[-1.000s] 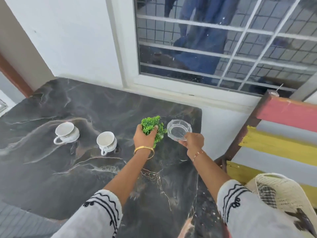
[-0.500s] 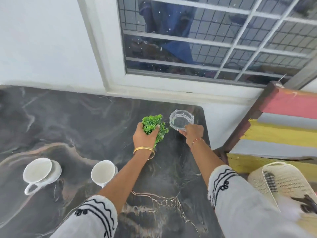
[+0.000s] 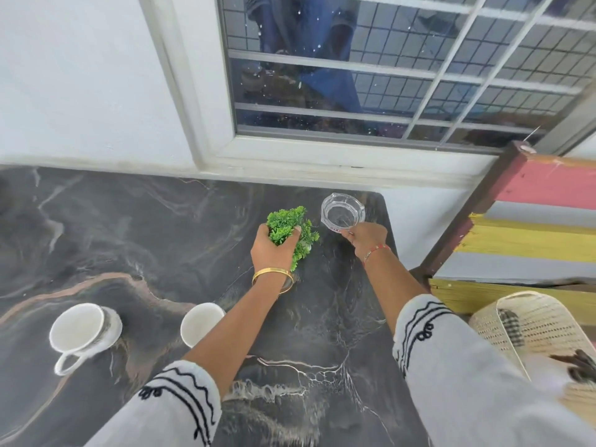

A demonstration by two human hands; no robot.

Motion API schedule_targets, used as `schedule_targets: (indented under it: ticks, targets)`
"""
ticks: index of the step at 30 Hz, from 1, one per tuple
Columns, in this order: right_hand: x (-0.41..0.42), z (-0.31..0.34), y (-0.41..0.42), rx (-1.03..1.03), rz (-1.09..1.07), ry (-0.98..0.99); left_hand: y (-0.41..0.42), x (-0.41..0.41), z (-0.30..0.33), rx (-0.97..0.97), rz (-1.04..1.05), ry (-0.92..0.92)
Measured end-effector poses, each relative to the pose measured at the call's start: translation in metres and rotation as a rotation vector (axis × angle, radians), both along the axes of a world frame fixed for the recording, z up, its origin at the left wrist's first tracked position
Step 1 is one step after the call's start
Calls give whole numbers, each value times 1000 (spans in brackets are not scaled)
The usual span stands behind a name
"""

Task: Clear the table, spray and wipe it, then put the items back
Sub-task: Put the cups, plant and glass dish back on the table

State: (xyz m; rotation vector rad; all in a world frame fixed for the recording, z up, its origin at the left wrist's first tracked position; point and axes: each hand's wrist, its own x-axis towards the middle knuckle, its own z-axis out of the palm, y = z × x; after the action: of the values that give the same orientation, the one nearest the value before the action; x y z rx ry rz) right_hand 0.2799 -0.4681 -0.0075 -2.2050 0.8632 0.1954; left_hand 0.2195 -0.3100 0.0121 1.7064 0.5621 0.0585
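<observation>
My left hand [image 3: 272, 250] grips a small green artificial plant [image 3: 292, 229] near the far right part of the dark marble table [image 3: 129, 240]. My right hand [image 3: 367, 237] pinches the near rim of a clear glass ashtray [image 3: 342, 214], close to the table's far right corner. Two white cups stand on the near left side: one with its handle toward me [image 3: 82, 330], the other [image 3: 200, 322] partly hidden by my left forearm.
A white wall and a barred window [image 3: 371, 69] run along the table's far edge. A striped red, yellow and grey wooden bench [image 3: 529, 227] stands to the right. A woven basket [image 3: 529, 330] sits at the near right.
Both hands have carried the plant and ashtray farther toward the table's far right corner. The view has shifted, so the cups now appear lower and nearer.
</observation>
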Motion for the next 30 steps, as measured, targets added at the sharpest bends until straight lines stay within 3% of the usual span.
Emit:
schedule_targets:
  ticks: [1, 3, 4, 6, 14, 25, 30]
  targets:
    - [1, 0, 0, 108, -40, -28, 0, -2, 2, 0, -2, -3]
    - [-1, 2, 7, 504, -358, -155, 0, -6, 4, -2, -4, -4]
    - [-8, 12, 14, 606, -481, -248, 0, -9, 7, -8, -4, -7]
    - [-21, 18, 18, 570, -439, -233, -2, -16, 9, -23, 4, -2]
    - [-84, 47, 47, 697, 109, 97, -4, -56, 29, 5, 76, -58]
    - [-136, 72, 103, 1033, 186, -83, 38, -128, 68, -65, 56, -200]
    - [-155, 88, 152, 1067, 188, -93, 82, -147, 78, -182, 154, -206]
